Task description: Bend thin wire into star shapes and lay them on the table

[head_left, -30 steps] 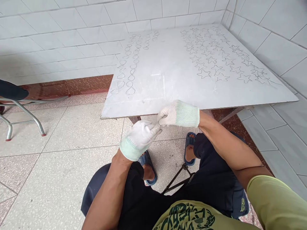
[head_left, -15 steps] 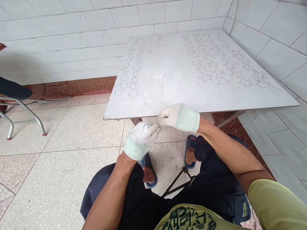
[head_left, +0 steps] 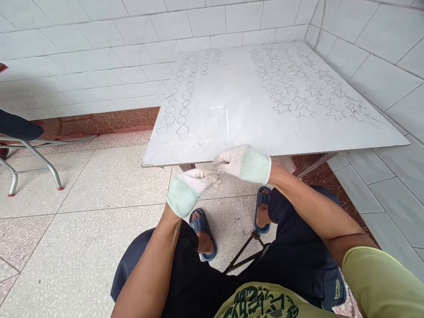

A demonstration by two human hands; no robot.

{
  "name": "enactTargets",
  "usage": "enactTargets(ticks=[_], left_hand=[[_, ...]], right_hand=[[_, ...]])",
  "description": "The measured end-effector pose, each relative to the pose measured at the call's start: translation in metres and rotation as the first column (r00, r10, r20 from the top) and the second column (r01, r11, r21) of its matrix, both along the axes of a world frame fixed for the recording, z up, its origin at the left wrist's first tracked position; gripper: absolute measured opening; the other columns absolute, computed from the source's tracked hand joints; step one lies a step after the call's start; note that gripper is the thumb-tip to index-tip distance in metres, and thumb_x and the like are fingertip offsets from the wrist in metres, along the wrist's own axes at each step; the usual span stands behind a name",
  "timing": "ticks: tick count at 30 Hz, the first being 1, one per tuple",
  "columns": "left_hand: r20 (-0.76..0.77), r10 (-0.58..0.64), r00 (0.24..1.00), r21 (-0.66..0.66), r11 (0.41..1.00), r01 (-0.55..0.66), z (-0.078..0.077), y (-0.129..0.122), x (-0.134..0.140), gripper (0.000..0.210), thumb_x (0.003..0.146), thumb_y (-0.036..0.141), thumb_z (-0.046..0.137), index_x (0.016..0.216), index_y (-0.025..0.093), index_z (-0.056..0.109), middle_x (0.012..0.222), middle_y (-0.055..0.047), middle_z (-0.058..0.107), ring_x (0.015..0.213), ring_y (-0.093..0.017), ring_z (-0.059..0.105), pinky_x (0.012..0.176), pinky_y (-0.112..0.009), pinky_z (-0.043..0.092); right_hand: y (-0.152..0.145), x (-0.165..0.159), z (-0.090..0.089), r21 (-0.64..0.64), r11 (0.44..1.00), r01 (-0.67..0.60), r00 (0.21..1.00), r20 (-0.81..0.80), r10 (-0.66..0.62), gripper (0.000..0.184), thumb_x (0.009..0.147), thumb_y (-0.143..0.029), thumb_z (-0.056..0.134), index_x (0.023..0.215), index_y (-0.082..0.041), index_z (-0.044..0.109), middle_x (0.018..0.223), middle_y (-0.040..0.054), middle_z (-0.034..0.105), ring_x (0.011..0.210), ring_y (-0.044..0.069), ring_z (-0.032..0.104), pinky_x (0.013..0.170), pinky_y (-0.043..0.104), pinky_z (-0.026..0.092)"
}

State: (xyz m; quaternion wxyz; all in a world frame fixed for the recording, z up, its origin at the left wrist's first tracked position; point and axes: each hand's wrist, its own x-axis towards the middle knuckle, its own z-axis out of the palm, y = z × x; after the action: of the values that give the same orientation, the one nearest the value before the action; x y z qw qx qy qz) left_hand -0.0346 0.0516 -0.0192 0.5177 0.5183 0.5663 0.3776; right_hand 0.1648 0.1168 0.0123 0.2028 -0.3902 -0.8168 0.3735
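My left hand point(head_left: 192, 183) and my right hand point(head_left: 243, 162), both in white knit gloves with pale green cuffs, meet at the front edge of a white board point(head_left: 241, 99). Their fingertips pinch together on a small thin wire point(head_left: 219, 172), mostly hidden by the gloves. The left palm has turned partly upward, with its lower fingers slightly loose. From the right, my other hand's thumb and forefinger close over the same spot. Star-shaped wire pieces point(head_left: 281, 107) lie in rows on the board's right side, and figure-eight wire pieces point(head_left: 183, 125) line its left.
White tiled walls point(head_left: 99, 48) border the board at the back and right. A metal-legged stool point(head_left: 49, 165) stands at left, with part of another person's dark-clothed leg point(head_left: 20, 126) above it. Below are my slippered feet point(head_left: 202, 229) and a dark folding frame point(head_left: 247, 251).
My left hand has rolled from knuckles-up to a more sideways, palm-up pose. My right hand has shifted slightly left, its fingers now over the left fingertips.
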Motion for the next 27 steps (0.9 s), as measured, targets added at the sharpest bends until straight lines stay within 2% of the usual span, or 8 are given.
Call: enactTargets(ticks=[3, 7, 11, 15, 19, 21, 24, 27], left_hand=[[0.052, 0.05, 0.997, 0.005, 0.999, -0.051, -0.002, 0.0, 0.0, 0.03, 0.074, 0.044, 0.084, 0.08, 0.016, 0.08, 0.074, -0.009, 0.079, 0.071, -0.023, 0.072, 0.068, -0.034, 0.056], [-0.03, 0.102, 0.994, 0.003, 0.995, -0.102, 0.003, 0.0, 0.0, 0.032, 0.076, 0.047, 0.078, 0.081, 0.016, 0.08, 0.076, -0.009, 0.08, 0.063, -0.021, 0.069, 0.055, -0.03, 0.047], [-0.094, 0.178, 0.98, 0.041, 0.984, -0.175, 0.005, 0.001, 0.0, 0.032, 0.078, 0.048, 0.075, 0.08, 0.017, 0.081, 0.078, -0.009, 0.081, 0.06, -0.019, 0.067, 0.055, -0.03, 0.047], [-0.112, 0.074, 0.991, -0.004, 0.997, -0.075, 0.001, 0.003, -0.008, 0.035, 0.081, 0.049, 0.074, 0.092, 0.017, 0.083, 0.082, -0.009, 0.082, 0.069, -0.023, 0.073, 0.061, -0.032, 0.052], [-0.145, -0.019, 0.989, 0.059, 0.998, 0.027, 0.002, 0.005, -0.021, 0.051, 0.082, 0.046, 0.076, 0.126, 0.02, 0.08, 0.115, -0.01, 0.083, 0.097, -0.028, 0.077, 0.067, -0.032, 0.058], [-0.168, -0.028, 0.985, 0.097, 0.994, 0.045, 0.005, 0.004, -0.024, 0.056, 0.082, 0.043, 0.077, 0.133, 0.022, 0.077, 0.124, -0.009, 0.081, 0.102, -0.028, 0.077, 0.069, -0.032, 0.059], [-0.202, 0.027, 0.979, 0.07, 0.997, -0.013, 0.01, 0.0, -0.019, 0.047, 0.08, 0.046, 0.078, 0.121, 0.021, 0.083, 0.104, -0.008, 0.084, 0.094, -0.027, 0.076, 0.069, -0.033, 0.059], [-0.215, 0.079, 0.973, 0.078, 0.995, -0.063, 0.014, -0.004, -0.009, 0.033, 0.078, 0.049, 0.079, 0.093, 0.02, 0.086, 0.087, -0.006, 0.083, 0.09, -0.028, 0.075, 0.069, -0.033, 0.058]], right_hand=[[-0.002, 0.001, 0.006, 0.008, 1.0, 0.02, 0.997, 0.073, -0.02, 0.024, 0.099, -0.025, 0.061, 0.105, -0.02, 0.084, 0.104, 0.002, 0.083, 0.093, 0.017, 0.074, 0.083, 0.026, 0.05], [-0.006, 0.009, 0.016, 0.126, 0.991, 0.047, 0.984, 0.166, -0.068, 0.031, 0.107, -0.033, 0.053, 0.104, -0.021, 0.082, 0.104, 0.003, 0.082, 0.092, 0.017, 0.071, 0.081, 0.027, 0.045], [-0.005, 0.02, 0.014, 0.28, 0.955, -0.095, 0.944, 0.329, -0.002, 0.031, 0.106, -0.033, 0.054, 0.092, -0.019, 0.078, 0.088, 0.0048, 0.077, 0.08, 0.018, 0.065, 0.075, 0.03, 0.04], [-0.003, 0.024, 0.012, 0.305, 0.898, -0.317, 0.906, 0.377, 0.192, 0.029, 0.106, -0.021, 0.05, 0.091, -0.018, 0.074, 0.094, 0.0061, 0.073, 0.084, 0.018, 0.06, 0.078, 0.03, 0.038], [-0.005, 0.02, 0.013, 0.283, 0.91, -0.302, 0.904, 0.389, 0.178, 0.028, 0.104, -0.016, 0.047, 0.086, -0.016, 0.069, 0.09, 0.0062, 0.069, 0.079, 0.017, 0.055, 0.075, 0.031, 0.035], [-0.005, 0.017, 0.013, 0.268, 0.92, -0.286, 0.915, 0.362, 0.178, 0.029, 0.104, -0.018, 0.046, 0.083, -0.016, 0.066, 0.086, 0.0049, 0.066, 0.076, 0.016, 0.052, 0.074, 0.031, 0.034], [-0.005, 0.016, 0.008, 0.199, 0.935, -0.293, 0.928, 0.295, 0.228, 0.031, 0.104, -0.02, 0.045, 0.079, -0.017, 0.062, 0.079, 0.0008, 0.061, 0.071, 0.014, 0.048, 0.071, 0.03, 0.032], [-0.003, 0.017, 0.0, 0.117, 0.936, -0.332, 0.925, 0.235, 0.299, 0.031, 0.102, -0.019, 0.045, 0.076, -0.017, 0.062, 0.075, -0.0017, 0.059, 0.068, 0.013, 0.045, 0.069, 0.029, 0.031]])
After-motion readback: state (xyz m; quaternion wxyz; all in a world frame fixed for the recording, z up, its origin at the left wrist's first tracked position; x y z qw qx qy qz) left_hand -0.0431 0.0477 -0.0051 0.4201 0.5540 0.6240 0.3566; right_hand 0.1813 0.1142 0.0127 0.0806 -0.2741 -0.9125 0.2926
